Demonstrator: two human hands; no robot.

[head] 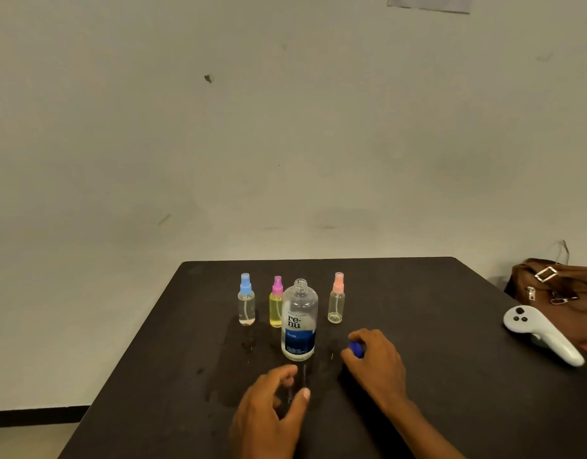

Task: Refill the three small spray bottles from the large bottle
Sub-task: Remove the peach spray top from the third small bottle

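Note:
The large clear bottle [299, 321] with a blue label stands uncapped in the middle of the dark table [434, 376]. Behind it stand three small spray bottles, all upright with their tops on: a blue-topped one [246, 299] on the left, a pink-topped one with yellow liquid [276, 303] partly hidden by the large bottle, and a peach-topped one [337, 298] on the right. My right hand [376, 362] rests on the table to the right of the large bottle, its fingers closed on the blue cap [356, 349]. My left hand [275, 405] hovers in front of the large bottle, fingers apart and empty.
A white handheld controller [540, 332] lies at the table's right edge. A brown bag [556, 286] sits behind it. Wet patches [249, 346] darken the table around the bottles. A pale wall rises beyond the far edge.

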